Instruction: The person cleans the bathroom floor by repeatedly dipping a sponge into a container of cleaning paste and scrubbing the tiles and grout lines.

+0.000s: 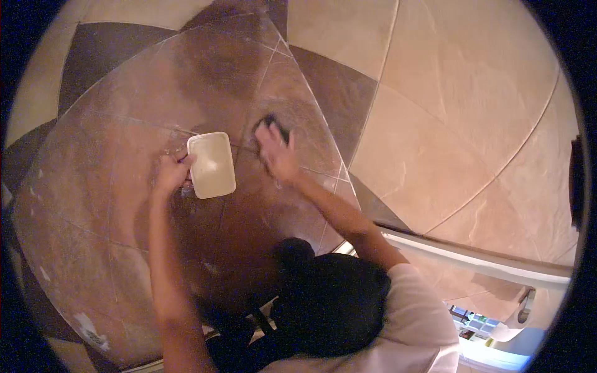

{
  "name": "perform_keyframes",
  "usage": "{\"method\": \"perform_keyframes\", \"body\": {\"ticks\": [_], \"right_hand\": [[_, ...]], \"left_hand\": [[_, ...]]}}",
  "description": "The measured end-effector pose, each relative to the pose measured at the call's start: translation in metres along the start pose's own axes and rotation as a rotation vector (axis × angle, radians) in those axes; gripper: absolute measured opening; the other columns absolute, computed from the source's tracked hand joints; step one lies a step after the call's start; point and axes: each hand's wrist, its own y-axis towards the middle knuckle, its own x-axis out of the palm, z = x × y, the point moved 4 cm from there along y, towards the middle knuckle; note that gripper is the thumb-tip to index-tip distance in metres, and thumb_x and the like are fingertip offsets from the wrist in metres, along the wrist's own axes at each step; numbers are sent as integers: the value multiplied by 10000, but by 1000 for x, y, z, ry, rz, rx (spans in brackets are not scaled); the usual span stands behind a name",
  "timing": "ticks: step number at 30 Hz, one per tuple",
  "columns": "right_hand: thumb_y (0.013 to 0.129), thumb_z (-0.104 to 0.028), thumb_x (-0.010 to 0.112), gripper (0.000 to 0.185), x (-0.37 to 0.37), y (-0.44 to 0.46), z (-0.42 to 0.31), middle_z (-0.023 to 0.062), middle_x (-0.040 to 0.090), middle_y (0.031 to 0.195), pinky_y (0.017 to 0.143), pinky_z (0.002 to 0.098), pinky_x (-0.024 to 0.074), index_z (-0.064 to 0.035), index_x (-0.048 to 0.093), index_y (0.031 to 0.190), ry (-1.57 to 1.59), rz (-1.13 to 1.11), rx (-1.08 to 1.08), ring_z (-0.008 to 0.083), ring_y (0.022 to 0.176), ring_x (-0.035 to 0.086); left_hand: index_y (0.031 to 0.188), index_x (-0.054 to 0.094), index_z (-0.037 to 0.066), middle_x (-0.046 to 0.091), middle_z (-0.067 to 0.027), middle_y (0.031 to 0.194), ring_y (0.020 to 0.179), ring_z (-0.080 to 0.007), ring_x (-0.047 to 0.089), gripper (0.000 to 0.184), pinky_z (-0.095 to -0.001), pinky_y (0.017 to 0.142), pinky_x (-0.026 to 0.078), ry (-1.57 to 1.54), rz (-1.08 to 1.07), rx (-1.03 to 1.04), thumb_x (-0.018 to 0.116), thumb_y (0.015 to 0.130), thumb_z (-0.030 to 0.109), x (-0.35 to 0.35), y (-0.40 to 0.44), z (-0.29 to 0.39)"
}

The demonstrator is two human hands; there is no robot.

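My left hand [174, 173] is closed on the left edge of a cream rectangular plastic tub [212, 166]. The tub's inside faces me, with a bright glare near its middle. To the right, my right hand [277, 152] lies over a small dark pad [271, 119], its fingers bent across it and somewhat blurred. The hand largely covers the pad, so its exact kind cannot be made out. Pad and hand are against a brown tiled surface [143, 143] that looks wet, with whitish smears around the pad.
Cream tiles [460, 124] and dark tiles [336, 93] border the brown area. A dark rounded shape [336, 304] and a light sleeve [416, 323] fill the bottom. At lower right is a white frame [485, 255] with a metal handle [526, 306]. A whitish patch [90, 329] marks the lower left.
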Motion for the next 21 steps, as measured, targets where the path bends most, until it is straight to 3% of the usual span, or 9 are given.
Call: {"method": "perform_keyframes", "body": {"ticks": [2, 3, 6, 9, 10, 13, 16, 20, 21], "right_hand": [[966, -345, 312, 525, -6, -45, -18, 65, 187, 1513, 1054, 624, 41, -132, 239, 1441, 226, -216, -273, 302, 1393, 149], [966, -345, 312, 525, -8, -45, -1, 65, 187, 1513, 1054, 624, 41, -132, 239, 1441, 227, -212, -277, 302, 1393, 149], [973, -316, 292, 496, -8, -21, 58, 67, 191, 1513, 1053, 605, 85, -137, 266, 1435, 203, -14, 88, 288, 1395, 155], [967, -317, 307, 509, -7, 30, 42, 68, 222, 1503, 1070, 569, 116, -112, 253, 1429, 84, 64, 268, 282, 1378, 210], [937, -270, 367, 481, 31, 37, 24, 78, 270, 1482, 1064, 568, 128, -108, 331, 1388, 349, 93, 215, 289, 1370, 228], [838, -156, 522, 474, 25, 7, -60, 109, 387, 1414, 1062, 532, 192, -91, 452, 1303, 543, -45, -386, 312, 1326, 315], [792, -117, 573, 491, -29, -28, -45, 141, 448, 1359, 1038, 483, 280, -90, 480, 1273, 376, -106, -421, 337, 1284, 376], [786, -183, 575, 357, -35, -57, 43, 161, 572, 1132, 828, 404, 489, -52, 562, 1117, 486, 385, 260, 292, 1009, 565], [786, -183, 575, 357, -38, -59, 52, 161, 572, 1132, 828, 404, 489, -52, 562, 1117, 491, 382, 258, 292, 1009, 565]], "left_hand": [[1077, 654, 50, 631, -69, 669, 555, -137, 603, 292, -298, 494, 532, -69, 3, -9, 612, 855, 236, 1, -5, -7], [1079, 649, 41, 634, -69, 688, 548, -138, 598, 288, -300, 471, 536, -140, -3, -37, 608, 858, 222, 1, -3, -9], [1083, 641, 29, 642, -69, 724, 542, -140, 594, 284, -308, 450, 542, -194, 6, -63, 601, 865, 206, 2, 3, -20], [1096, 636, 34, 646, -69, 747, 547, -139, 598, 288, -315, 456, 546, -204, -11, -63, 604, 868, 207, 7, 4, -23], [1107, 634, 43, 647, -67, 754, 552, -138, 600, 293, -316, 459, 548, -232, -24, -67, 609, 867, 209, 7, 6, -20], [1152, 619, 64, 645, -63, 753, 547, -136, 595, 326, -303, 463, 541, -205, -32, -55, 622, 862, 215, 1, 1, -14], [1201, 593, 88, 645, -51, 745, 545, -122, 584, 363, -273, 458, 512, -259, 15, -75, 621, 866, 224, 0, -9, -5], [1223, 578, 93, 652, -33, 743, 546, -101, 568, 388, -267, 481, 469, -145, 44, 23, 614, 871, 252, 4, -10, 6], [1223, 578, 93, 652, -33, 743, 546, -101, 568, 388, -267, 481, 469, -144, 48, 18, 614, 871, 252, 8, -13, 17]]}}
